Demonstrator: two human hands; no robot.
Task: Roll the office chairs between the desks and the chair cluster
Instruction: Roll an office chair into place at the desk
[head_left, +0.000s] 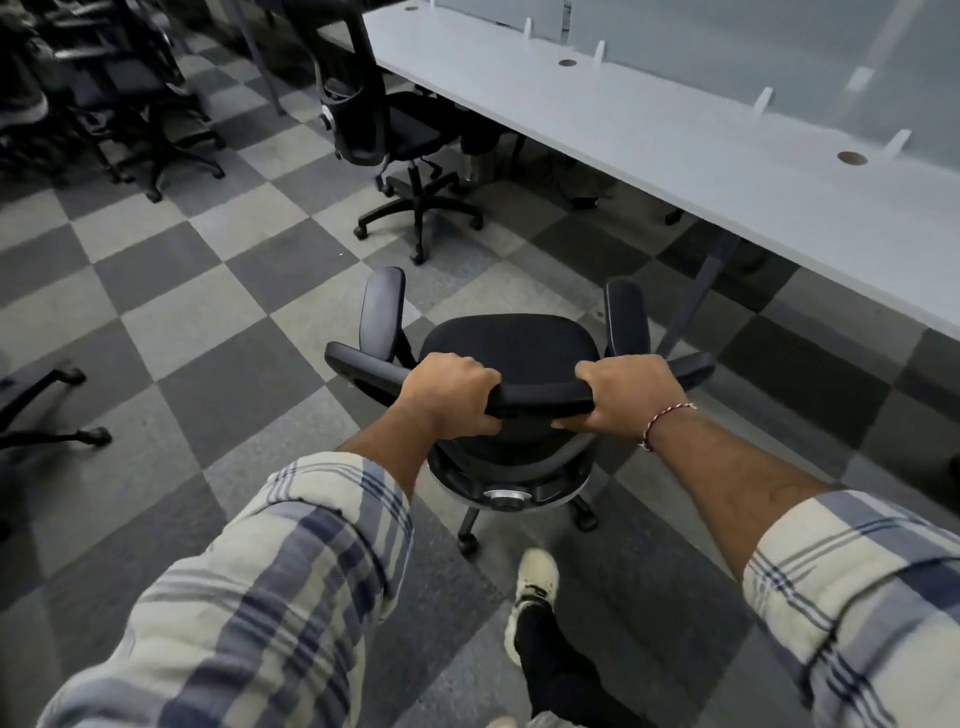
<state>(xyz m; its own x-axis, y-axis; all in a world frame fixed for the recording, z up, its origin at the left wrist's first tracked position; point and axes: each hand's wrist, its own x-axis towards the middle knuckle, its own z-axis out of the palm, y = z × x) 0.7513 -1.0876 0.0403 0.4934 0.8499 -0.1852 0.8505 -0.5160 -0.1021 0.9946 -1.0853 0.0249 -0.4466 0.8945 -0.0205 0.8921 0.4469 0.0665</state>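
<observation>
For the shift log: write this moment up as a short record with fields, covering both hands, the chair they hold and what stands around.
held chair: black office chair, seen from behind and above
left hand: grips the top of the chair's back, left part
right hand: grips the same top edge, right part
desk: long, white, ahead on the right
second chair: black, at the desk's near edge
chair cluster: dark chairs, far left
floor: grey checkered tiles
</observation>
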